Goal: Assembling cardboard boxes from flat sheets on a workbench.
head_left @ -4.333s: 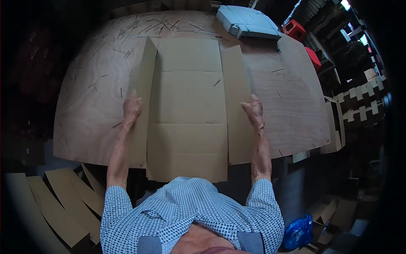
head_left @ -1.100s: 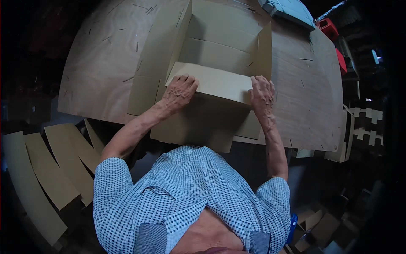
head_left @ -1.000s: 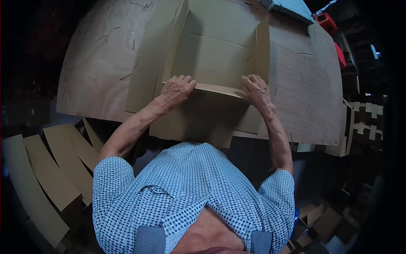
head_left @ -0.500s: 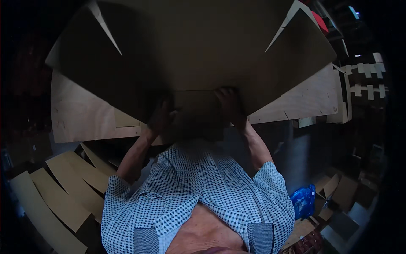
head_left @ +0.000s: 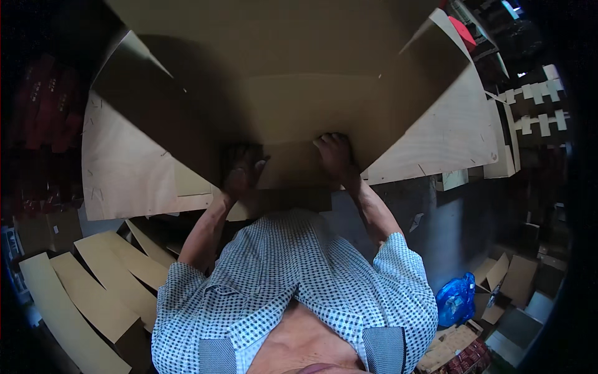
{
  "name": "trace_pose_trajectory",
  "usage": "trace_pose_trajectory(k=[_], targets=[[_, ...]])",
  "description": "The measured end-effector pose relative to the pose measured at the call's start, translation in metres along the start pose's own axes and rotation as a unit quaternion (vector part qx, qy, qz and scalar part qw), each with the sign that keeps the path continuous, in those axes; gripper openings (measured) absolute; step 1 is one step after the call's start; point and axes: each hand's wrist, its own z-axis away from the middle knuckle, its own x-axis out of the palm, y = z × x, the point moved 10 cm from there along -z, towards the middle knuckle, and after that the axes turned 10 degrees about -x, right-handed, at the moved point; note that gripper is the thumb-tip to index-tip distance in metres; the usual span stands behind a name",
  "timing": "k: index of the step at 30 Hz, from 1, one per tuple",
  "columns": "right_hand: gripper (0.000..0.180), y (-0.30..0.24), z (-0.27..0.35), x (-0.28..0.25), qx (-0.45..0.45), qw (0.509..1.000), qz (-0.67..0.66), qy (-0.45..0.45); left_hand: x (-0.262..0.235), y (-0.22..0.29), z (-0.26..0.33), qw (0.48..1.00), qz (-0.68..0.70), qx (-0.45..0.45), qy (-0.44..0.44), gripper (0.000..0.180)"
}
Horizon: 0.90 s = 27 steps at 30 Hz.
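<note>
A large brown cardboard piece (head_left: pixel 299 103), creased and bent up at its sides and far part, fills the space before me. It looks like a box partly folded up, with slits at its far corners. In deep shadow, my left hand (head_left: pixel 245 169) rests on its near part, thumb held apart from the fingers. To the right, my right hand (head_left: pixel 336 154) lies on the same near part, palm down, fingers stretched forward near a crease. Both hands press on the cardboard; neither visibly wraps round it. The cardboard's far end runs out of the picture.
Beneath the cardboard is a pale wooden tabletop (head_left: pixel 128 181) with staples scattered on it. Flat cardboard pieces (head_left: pixel 93 274) lean at the lower left. At the lower right lies a blue plastic bag (head_left: pixel 456 299) beside open cartons (head_left: pixel 514 280). Notched cardboard strips (head_left: pixel 541 100) stand at the far right.
The cardboard's side panels have swung inward and its corner slits look narrower. More tabletop shows at both sides. My hands stay in nearly the same place on its near part.
</note>
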Motion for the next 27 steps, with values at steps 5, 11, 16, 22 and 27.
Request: trace_pose_trajectory(k=[5,11,16,22,27], targets=[[0.031,0.003,-0.023,-0.002,0.008,0.993,0.039,-0.11,-0.003,-0.02,-0.018,0.998,-0.054,-0.024,0.002,0.054],[0.016,-0.046,0.029,0.032,-0.027,0.826,-0.228,-0.515,0.012,-0.012,0.021,0.904,-0.135,-0.067,-0.401,0.048],[0.035,0.025,-0.042,-0.144,0.189,0.971,-0.143,0.014,-0.089,-0.013,0.003,0.992,0.102,-0.061,-0.052,0.036],[0.036,0.17,-0.058,-0.09,0.364,0.922,-0.104,0.085,-0.134,-0.098,-0.124,0.969,0.022,-0.115,0.219,0.033],[0.03,0.133,-0.091,-0.052,0.162,0.934,-0.298,-0.111,-0.123,-0.101,-0.112,0.997,0.053,0.014,0.058,0.041]])
